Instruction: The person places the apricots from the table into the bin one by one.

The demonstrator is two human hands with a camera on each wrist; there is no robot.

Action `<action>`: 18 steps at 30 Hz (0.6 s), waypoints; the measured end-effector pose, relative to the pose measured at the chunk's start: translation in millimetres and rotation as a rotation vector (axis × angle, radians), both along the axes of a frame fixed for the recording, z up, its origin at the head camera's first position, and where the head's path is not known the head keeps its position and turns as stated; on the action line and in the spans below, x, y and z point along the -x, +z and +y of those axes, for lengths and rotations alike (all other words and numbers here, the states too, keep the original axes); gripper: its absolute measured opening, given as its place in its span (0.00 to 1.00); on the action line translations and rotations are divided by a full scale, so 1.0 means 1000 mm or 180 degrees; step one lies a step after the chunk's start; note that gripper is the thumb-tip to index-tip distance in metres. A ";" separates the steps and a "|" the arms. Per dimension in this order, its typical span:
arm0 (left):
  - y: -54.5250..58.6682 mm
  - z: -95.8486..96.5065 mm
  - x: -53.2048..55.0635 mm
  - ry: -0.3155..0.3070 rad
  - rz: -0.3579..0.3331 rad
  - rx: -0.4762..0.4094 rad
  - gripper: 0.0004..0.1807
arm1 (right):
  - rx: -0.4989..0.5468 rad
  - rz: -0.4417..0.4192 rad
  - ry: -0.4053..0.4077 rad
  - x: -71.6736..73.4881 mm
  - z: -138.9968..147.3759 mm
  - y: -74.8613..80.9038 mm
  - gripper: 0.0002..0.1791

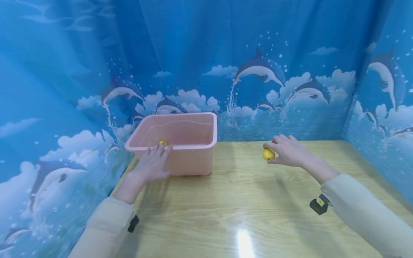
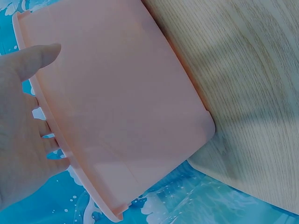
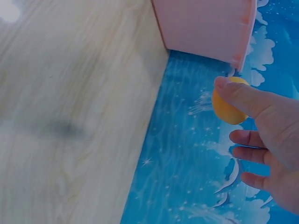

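Note:
A pink plastic bin (image 1: pixel 190 161) stands on the left of the table. Over its near rim reaches my left hand (image 1: pixel 153 165), fingers spread and extended. Just past those fingertips, a yellow ball (image 1: pixel 162 143) shows partly inside the bin; the hand covers some of it. In the left wrist view the thumb of the left hand (image 2: pixel 23 112) lies straight across the bin's outer wall (image 2: pixel 117 93). My right hand (image 1: pixel 287 152) pinches another smooth yellow ball (image 1: pixel 268 154) between thumb and fingers, raised above the table right of the bin. The right wrist view shows this yellow ball (image 3: pixel 228 107) near the thumb tip.
The wood-grain table (image 1: pixel 238 200) carries the bin near its back left edge. A blue curtain (image 1: pixel 193 53) printed with dolphins and clouds encloses the back and both sides. A small black device (image 1: pixel 319 204) is strapped at the right wrist.

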State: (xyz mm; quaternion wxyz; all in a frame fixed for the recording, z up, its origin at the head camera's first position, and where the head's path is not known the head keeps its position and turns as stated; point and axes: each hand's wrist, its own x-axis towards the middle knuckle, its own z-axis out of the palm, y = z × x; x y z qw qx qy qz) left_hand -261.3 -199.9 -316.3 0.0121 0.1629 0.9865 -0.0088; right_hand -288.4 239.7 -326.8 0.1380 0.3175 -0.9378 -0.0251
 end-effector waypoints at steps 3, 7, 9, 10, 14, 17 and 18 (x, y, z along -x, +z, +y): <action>0.000 0.001 0.000 0.0029 -0.0031 0.0003 0.49 | -0.0013 0.0051 0.0027 0.006 -0.010 0.008 0.26; 0.001 0.002 0.001 0.0036 -0.0061 -0.0006 0.49 | -0.0092 0.0039 0.0039 0.014 -0.024 0.018 0.24; 0.001 0.003 0.001 0.0029 -0.0063 -0.0013 0.49 | -0.0125 0.0032 0.0061 0.017 -0.031 0.023 0.24; 0.001 0.003 0.001 0.0030 -0.0063 -0.0014 0.49 | -0.0127 0.0021 0.0067 0.019 -0.035 0.025 0.23; 0.002 0.002 0.000 0.0037 -0.0060 -0.0016 0.49 | -0.0087 -0.0018 0.0076 0.026 -0.052 0.034 0.24; 0.002 0.001 0.000 0.0019 -0.0039 0.0014 0.49 | -0.0028 -0.0073 0.0056 0.030 -0.066 0.042 0.25; 0.002 0.000 -0.001 0.0022 -0.0034 0.0026 0.49 | 0.0003 -0.0100 0.0058 0.032 -0.071 0.045 0.26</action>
